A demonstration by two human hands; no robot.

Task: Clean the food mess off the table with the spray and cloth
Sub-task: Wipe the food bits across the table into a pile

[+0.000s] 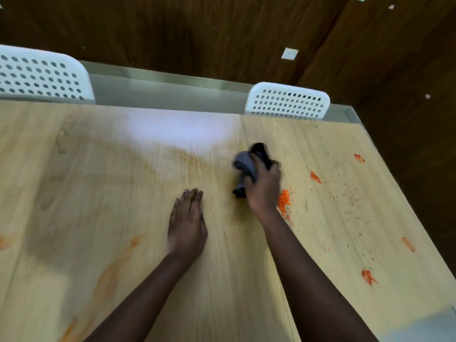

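Your right hand [264, 187] has its fingers curled around a bunched grey and black cloth [248, 166], holding it on the wooden bench [123, 169] just left of a small heap of orange crumbs [284, 199]. Your left hand [187, 225] lies flat on the bench with its fingers straight and together, gripping nothing, a little apart from the cloth. More orange bits and fine specks are scattered over the right part of the bench, and pale orange smears [118, 265] streak the left part nearer you. Two white perforated chairs [287, 101] stand at the far edge. The picture is blurred.
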